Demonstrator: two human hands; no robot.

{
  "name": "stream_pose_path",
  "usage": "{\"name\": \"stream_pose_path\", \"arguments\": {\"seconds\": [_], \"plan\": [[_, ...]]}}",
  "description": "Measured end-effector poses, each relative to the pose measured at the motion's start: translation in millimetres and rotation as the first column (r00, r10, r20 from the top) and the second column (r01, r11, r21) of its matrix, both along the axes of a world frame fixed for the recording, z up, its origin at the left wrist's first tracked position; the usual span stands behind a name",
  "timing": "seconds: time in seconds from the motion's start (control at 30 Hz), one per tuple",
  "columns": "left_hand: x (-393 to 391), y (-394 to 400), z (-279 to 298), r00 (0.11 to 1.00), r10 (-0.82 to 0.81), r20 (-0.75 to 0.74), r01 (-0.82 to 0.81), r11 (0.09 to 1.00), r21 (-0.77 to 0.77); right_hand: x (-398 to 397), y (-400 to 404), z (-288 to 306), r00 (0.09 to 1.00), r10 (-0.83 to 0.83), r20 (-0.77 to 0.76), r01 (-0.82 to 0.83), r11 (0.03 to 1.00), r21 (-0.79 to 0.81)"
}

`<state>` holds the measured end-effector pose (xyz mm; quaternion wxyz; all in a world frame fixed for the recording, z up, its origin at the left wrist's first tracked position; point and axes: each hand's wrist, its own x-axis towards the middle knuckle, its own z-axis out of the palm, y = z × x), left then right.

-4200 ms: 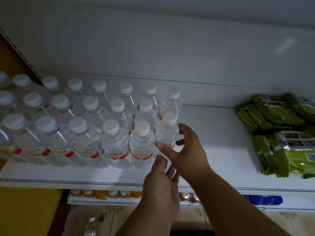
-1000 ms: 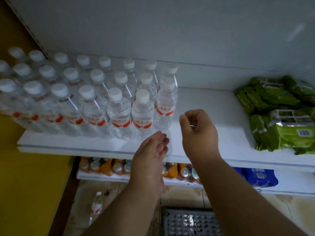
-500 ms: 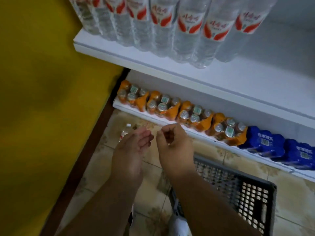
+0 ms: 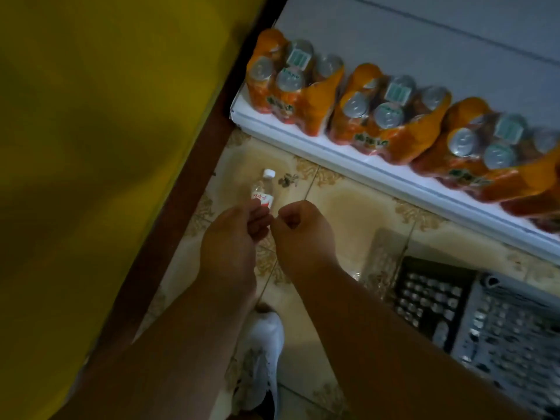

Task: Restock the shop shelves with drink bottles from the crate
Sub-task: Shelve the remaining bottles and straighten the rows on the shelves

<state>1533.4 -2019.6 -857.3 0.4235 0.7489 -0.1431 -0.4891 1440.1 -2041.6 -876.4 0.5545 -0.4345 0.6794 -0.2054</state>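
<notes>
A small clear water bottle (image 4: 263,189) with a white cap and a red-and-white label lies on the tiled floor by the wall. My left hand (image 4: 233,237) hovers above it with fingers curled, hiding the bottle's lower end; it looks apart from the bottle. Just to the right, my right hand (image 4: 303,231) is a loose fist holding nothing. The dark perforated crate (image 4: 430,292) stands on the floor at the lower right, and no bottles show in it.
The white bottom shelf (image 4: 348,159) carries shrink-wrapped orange drink packs (image 4: 385,116). A yellow wall (image 4: 91,147) with a brown strip runs along the left. My white shoe (image 4: 263,359) is under my arms. Crumpled clear plastic wrap (image 4: 381,262) lies beside the crate.
My view has dropped from the upper shelf of water bottles to the floor. Both hands came down off the shelf and curled closed above the bottle lying on the tiles.
</notes>
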Motion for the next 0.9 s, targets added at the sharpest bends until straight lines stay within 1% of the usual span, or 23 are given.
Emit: {"name": "stream_pose_path", "arguments": {"seconds": [0.07, 0.13, 0.2, 0.27, 0.33, 0.37, 0.4, 0.43, 0.47, 0.5, 0.53, 0.57, 0.6, 0.63, 0.67, 0.7, 0.73, 0.8, 0.83, 0.9], "plan": [[9, 2, -33, 0.999, -0.005, 0.039, 0.005, 1.0, -0.001, 12, -1, -36, 0.999, 0.04, -0.014, -0.04, 0.998, 0.046], [16, 3, -64, 0.999, 0.05, 0.0, -0.05, 0.999, 0.003, 23, -3, -69, 0.997, 0.073, -0.022, -0.071, 0.995, 0.066], [25, 3, -96, 0.994, 0.106, -0.017, -0.105, 0.994, 0.038, 34, -4, -100, 0.997, 0.077, -0.006, -0.076, 0.993, 0.095], [32, 0, -119, 0.99, 0.142, -0.023, -0.14, 0.987, 0.078, 39, -4, -122, 0.998, 0.065, 0.012, -0.066, 0.988, 0.137], [38, -4, -138, 0.989, 0.146, -0.031, -0.143, 0.987, 0.07, 44, -7, -140, 0.997, 0.072, 0.011, -0.072, 0.987, 0.143], [40, -6, -147, 0.994, 0.107, 0.009, -0.107, 0.992, 0.068, 45, -9, -147, 0.997, 0.079, 0.013, -0.08, 0.985, 0.152], [43, -9, -160, 0.994, 0.043, 0.1, -0.05, 0.996, 0.075, 47, -12, -154, 0.996, 0.088, 0.021, -0.09, 0.981, 0.171], [44, -12, -172, 0.974, -0.028, 0.224, 0.005, 0.995, 0.103, 48, -16, -160, 0.996, 0.086, 0.036, -0.092, 0.974, 0.207], [45, -15, -184, 0.924, -0.088, 0.371, 0.039, 0.99, 0.138, 48, -19, -166, 0.996, 0.064, 0.057, -0.076, 0.965, 0.25], [46, -19, -194, 0.861, -0.154, 0.485, 0.068, 0.979, 0.191, 47, -23, -172, 0.997, 0.035, 0.069, -0.054, 0.955, 0.292], [46, -22, -207, 0.793, -0.241, 0.559, 0.111, 0.96, 0.256, 46, -26, -177, 0.998, 0.017, 0.063, -0.036, 0.949, 0.313], [46, -25, -222, 0.724, -0.354, 0.593, 0.172, 0.924, 0.342, 44, -30, -183, 0.999, 0.014, 0.048, -0.029, 0.948, 0.317], [47, -27, -239, 0.662, -0.482, 0.575, 0.229, 0.86, 0.457, 40, -34, -190, 0.999, 0.013, 0.036, -0.024, 0.95, 0.311], [49, -29, -250, 0.62, -0.587, 0.521, 0.253, 0.778, 0.575, 38, -36, -194, 0.999, 0.014, 0.028, -0.022, 0.953, 0.303], [49, -29, -261, 0.606, -0.646, 0.465, 0.252, 0.709, 0.658, 34, -36, -199, 0.999, 0.017, 0.027, -0.025, 0.955, 0.296], [51, -27, -270, 0.601, -0.671, 0.435, 0.238, 0.669, 0.704, 30, -36, -203, 0.999, 0.029, 0.03, -0.037, 0.956, 0.292], [53, -24, -276, 0.588, -0.683, 0.433, 0.23, 0.655, 0.72, 27, -34, -205, 0.999, 0.04, 0.033, -0.047, 0.956, 0.29], [53, -19, -282, 0.563, -0.677, 0.475, 0.229, 0.679, 0.698, 17, -31, -206, 0.996, 0.089, 0.016, -0.09, 0.953, 0.288], [48, -16, -279, 0.578, -0.648, 0.496, 0.228, 0.711, 0.665, 10, -32, -203, 0.991, 0.137, 0.002, -0.132, 0.95, 0.281], [38, -13, -266, 0.654, -0.55, 0.519, 0.197, 0.786, 0.586, 3, -39, -196, 0.979, 0.205, -0.003, -0.197, 0.947, 0.255]]}}
